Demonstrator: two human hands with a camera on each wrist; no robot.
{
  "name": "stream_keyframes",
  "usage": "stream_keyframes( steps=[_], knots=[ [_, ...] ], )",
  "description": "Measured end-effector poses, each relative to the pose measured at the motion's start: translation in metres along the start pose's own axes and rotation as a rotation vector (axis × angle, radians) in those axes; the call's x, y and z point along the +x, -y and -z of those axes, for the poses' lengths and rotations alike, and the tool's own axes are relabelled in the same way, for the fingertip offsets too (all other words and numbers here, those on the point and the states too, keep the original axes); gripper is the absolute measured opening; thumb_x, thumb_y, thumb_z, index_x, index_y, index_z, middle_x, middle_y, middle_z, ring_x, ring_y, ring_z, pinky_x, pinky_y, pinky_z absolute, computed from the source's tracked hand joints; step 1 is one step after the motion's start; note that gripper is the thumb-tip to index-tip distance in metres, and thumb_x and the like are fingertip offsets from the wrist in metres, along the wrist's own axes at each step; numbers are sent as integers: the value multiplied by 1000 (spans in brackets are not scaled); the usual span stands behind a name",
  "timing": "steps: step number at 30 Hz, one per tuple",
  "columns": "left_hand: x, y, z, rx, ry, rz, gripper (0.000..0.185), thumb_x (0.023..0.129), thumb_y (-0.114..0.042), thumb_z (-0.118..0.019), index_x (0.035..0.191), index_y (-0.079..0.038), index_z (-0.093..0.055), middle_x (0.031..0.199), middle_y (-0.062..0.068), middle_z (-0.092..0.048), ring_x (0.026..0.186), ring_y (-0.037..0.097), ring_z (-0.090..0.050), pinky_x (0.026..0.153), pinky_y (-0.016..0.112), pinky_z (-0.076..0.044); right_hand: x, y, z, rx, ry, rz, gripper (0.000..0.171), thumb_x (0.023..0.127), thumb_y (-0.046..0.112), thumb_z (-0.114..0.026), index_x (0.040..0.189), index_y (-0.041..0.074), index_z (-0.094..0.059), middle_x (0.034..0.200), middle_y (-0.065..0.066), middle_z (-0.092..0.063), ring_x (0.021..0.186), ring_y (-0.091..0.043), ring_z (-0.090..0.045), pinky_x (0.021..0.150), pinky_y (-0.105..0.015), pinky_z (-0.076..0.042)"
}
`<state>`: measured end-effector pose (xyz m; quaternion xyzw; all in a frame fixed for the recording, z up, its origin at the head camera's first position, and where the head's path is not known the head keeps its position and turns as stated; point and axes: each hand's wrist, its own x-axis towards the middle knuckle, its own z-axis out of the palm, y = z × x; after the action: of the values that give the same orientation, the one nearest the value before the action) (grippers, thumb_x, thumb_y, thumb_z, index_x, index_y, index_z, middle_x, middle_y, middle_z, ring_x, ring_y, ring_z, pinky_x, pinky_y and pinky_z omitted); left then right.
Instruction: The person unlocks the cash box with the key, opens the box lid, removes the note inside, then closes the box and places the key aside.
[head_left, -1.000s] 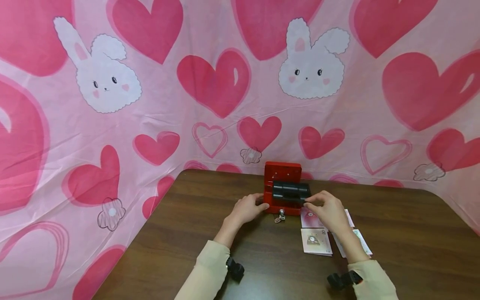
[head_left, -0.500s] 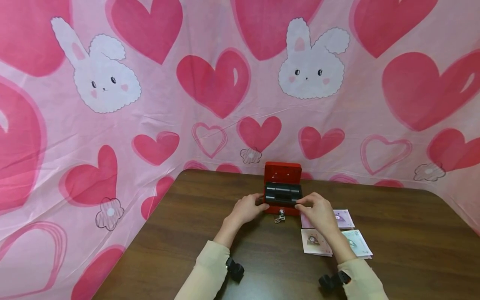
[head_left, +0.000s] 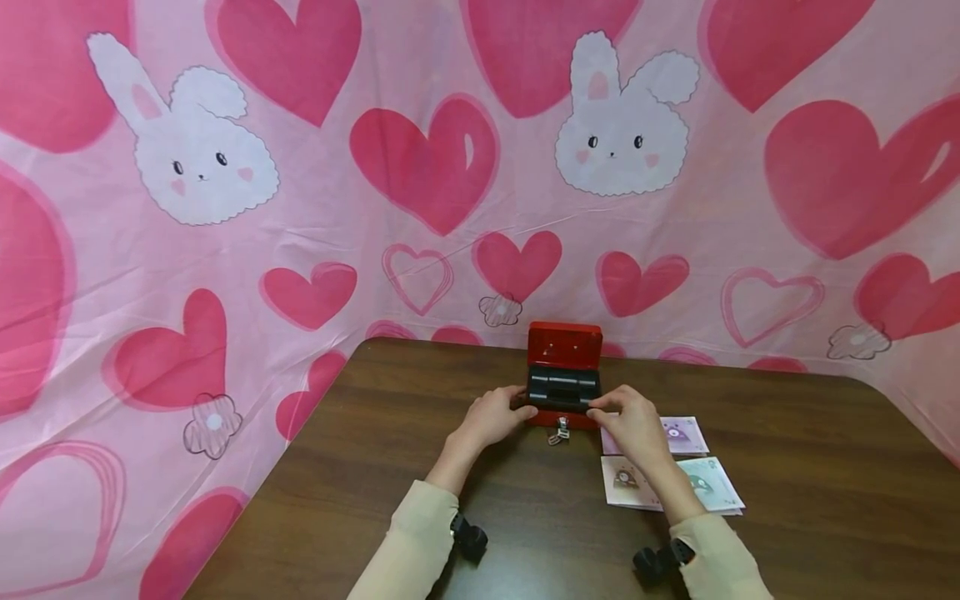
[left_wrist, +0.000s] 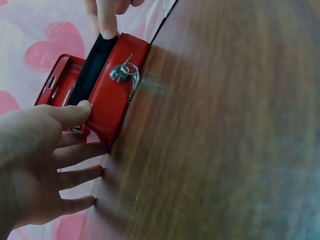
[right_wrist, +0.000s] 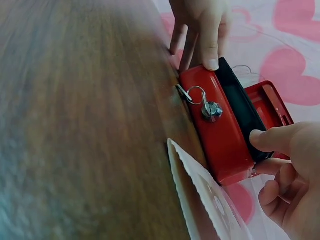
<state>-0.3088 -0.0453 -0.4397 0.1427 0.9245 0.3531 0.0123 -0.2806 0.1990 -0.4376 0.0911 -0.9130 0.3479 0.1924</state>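
A small red cash box (head_left: 564,343) stands with its lid up at the back of the table. A black tray (head_left: 562,385) with rounded hollows sits in its opening, its edge rising above the red rim in the wrist views. My right hand (head_left: 630,421) pinches the tray's right end between thumb and index finger. At the box's left side, my left hand (head_left: 495,415) holds the corner, thumb (left_wrist: 82,107) at the rim and the other fingers spread along the outside. A key with a ring (right_wrist: 197,97) hangs from the front lock (right_wrist: 212,110).
Stacks of play banknotes lie right of the box: a beige one (head_left: 626,482), a green one (head_left: 712,483), a purple one (head_left: 686,433), and a pink one partly hidden beneath my right hand. A pink heart-print cloth (head_left: 442,167) hangs behind the table (head_left: 525,517).
My right hand has moved left with the black tray, which shifted from overhanging the box's right side to lining up within it. The left hand has stayed at the box.
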Motion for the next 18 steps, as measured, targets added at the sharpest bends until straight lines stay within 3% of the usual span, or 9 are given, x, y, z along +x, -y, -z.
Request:
stream_keyframes(
  steps=[7, 18],
  knots=[
    [0, -1, -1, 6, -5, 16, 51, 94, -42, -65, 137, -15, -60, 127, 5, -69, 115, 25, -63, 102, 54, -44, 1, -3, -2, -12, 9, 6, 9, 82, 16, -78, 90, 12, -81, 92, -4, -68, 89, -26, -65, 76, -39, -49],
    [2, -1, -3, 21, -4, -1, 52, 93, -40, -67, 138, -14, -60, 126, 5, -70, 115, 24, -64, 102, 53, -44, -1, -2, 1, -73, 41, 2, 12, 86, 18, -76, 95, 12, -81, 99, -7, -67, 94, -28, -66, 78, -45, -53]
  ],
)
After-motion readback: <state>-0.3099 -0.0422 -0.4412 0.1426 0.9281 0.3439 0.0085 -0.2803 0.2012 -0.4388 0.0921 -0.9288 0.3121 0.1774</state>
